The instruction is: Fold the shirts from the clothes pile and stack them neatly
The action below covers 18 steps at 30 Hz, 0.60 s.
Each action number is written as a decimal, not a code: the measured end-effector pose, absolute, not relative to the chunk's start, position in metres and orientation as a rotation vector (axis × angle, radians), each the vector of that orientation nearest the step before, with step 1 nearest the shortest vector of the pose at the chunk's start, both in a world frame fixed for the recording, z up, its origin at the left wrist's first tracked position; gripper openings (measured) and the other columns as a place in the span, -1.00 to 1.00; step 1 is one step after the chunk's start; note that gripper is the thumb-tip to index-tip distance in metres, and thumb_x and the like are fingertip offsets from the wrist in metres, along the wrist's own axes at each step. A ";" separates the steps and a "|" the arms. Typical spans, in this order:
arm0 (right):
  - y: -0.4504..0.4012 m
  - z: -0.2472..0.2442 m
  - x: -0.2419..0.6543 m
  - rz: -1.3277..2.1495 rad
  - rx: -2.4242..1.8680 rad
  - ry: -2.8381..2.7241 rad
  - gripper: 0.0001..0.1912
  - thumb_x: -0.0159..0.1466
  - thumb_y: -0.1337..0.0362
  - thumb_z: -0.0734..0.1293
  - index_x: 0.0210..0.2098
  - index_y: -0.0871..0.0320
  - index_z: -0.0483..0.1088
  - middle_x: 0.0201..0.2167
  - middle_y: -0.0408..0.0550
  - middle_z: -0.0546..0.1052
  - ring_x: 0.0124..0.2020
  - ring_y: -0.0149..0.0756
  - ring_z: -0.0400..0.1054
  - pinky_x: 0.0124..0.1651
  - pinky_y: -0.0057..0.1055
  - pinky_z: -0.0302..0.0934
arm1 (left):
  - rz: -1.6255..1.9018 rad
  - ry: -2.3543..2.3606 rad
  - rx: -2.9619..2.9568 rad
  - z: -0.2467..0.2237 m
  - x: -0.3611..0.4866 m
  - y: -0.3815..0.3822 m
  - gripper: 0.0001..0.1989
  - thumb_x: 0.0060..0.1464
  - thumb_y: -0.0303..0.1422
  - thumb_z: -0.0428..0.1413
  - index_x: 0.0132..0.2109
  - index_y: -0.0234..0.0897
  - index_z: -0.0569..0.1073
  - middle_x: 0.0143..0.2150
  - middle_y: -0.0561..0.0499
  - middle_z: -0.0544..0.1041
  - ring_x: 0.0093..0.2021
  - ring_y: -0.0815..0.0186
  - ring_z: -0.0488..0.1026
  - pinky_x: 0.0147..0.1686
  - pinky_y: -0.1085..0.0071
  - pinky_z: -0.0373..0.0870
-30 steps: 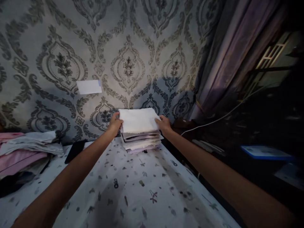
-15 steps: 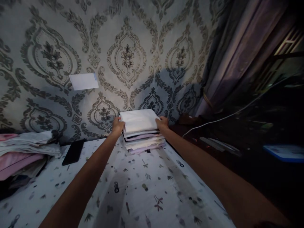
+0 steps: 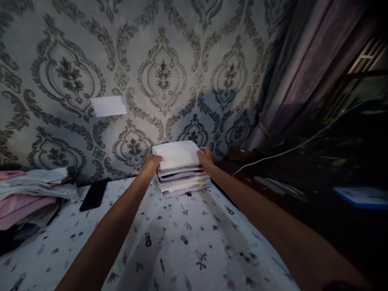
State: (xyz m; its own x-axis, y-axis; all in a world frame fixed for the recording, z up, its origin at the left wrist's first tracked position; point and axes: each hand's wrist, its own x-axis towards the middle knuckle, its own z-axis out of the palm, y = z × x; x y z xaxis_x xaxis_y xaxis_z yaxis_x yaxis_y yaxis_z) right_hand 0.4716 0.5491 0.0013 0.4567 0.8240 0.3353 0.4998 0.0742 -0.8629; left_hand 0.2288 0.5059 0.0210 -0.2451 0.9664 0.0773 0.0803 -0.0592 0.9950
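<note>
A folded white cloth (image 3: 178, 155) lies on top of a stack of folded clothes (image 3: 183, 182), against the patterned wall. At its left side, my left hand (image 3: 152, 163) grips the edge with the thumb on top. The opposite edge is pinched by my right hand (image 3: 206, 157), its thumb over the cloth and its fingers behind. Below it the stack shows white, lilac and dark layers. Whether the cloth is a garment cannot be made out.
On the left is a messier pile of clothes (image 3: 34, 188), beside a black phone (image 3: 93, 195). A printed sheet (image 3: 169, 246) covers the bed. To the right, a white cable (image 3: 279, 154) crosses a dark area near a curtain (image 3: 300, 85) and a blue-edged item (image 3: 362, 195).
My left hand has shifted slightly inward, its thumb further over the cloth. The cloth's top looks a little more rumpled. My right hand has barely moved.
</note>
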 end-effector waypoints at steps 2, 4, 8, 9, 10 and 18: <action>0.548 0.002 0.472 0.330 -1.598 -1.246 -0.73 0.15 0.25 0.23 -0.17 0.14 0.42 -0.25 0.00 0.53 -0.20 -0.13 0.40 -0.08 -0.28 0.30 | 1.401 1.422 1.164 0.022 0.234 0.504 -0.79 -0.17 -0.54 0.22 -0.31 -0.30 0.43 -0.49 0.04 0.48 -0.45 0.25 0.51 -0.42 0.37 0.45; 0.545 0.004 0.472 0.298 -1.624 -1.302 -0.76 0.18 0.26 0.24 -0.20 0.15 0.44 -0.24 0.03 0.54 -0.17 -0.10 0.40 -0.03 -0.25 0.29 | 1.377 1.462 1.182 0.023 0.234 0.499 -0.81 -0.14 -0.56 0.20 -0.30 -0.32 0.42 -0.47 0.00 0.50 -0.42 0.22 0.53 -0.40 0.34 0.48; 0.534 0.018 0.463 0.183 -1.660 -1.384 -0.71 0.26 0.27 0.22 -0.09 0.18 0.46 -0.03 0.18 0.50 0.06 0.06 0.33 0.17 -0.04 0.16 | 1.393 1.587 1.278 0.035 0.231 0.481 -0.68 -0.12 -0.51 0.26 -0.14 -0.31 0.45 -0.19 -0.20 0.58 -0.06 -0.06 0.55 -0.18 0.16 0.52; 0.531 0.023 0.458 0.138 -1.648 -1.414 -0.68 0.28 0.26 0.21 -0.04 0.17 0.46 0.06 0.20 0.46 0.15 0.09 0.26 0.24 0.01 0.08 | 1.414 1.643 1.378 0.039 0.232 0.477 -0.61 -0.08 -0.48 0.26 -0.04 -0.29 0.45 -0.04 -0.26 0.55 0.10 -0.12 0.47 -0.04 0.09 0.48; 0.529 0.029 0.451 0.077 -1.624 -1.469 -0.66 0.31 0.25 0.20 0.01 0.15 0.46 0.15 0.19 0.41 0.23 0.09 0.18 0.30 0.05 -0.01 | 1.424 1.712 1.543 0.044 0.236 0.474 -0.55 -0.01 -0.43 0.24 0.07 -0.26 0.42 0.12 -0.29 0.49 0.25 -0.14 0.34 0.10 0.03 0.39; 0.546 0.028 0.413 0.169 -1.740 -2.003 -0.46 0.45 -0.04 0.09 0.37 -0.17 0.18 0.46 -0.04 0.07 0.46 0.18 -0.20 0.33 0.41 -0.28 | 0.499 1.860 2.540 0.027 0.274 0.499 -0.32 0.34 -0.06 -0.15 0.48 -0.22 0.00 0.53 -0.25 -0.07 0.51 -0.14 -0.26 0.37 -0.23 -0.24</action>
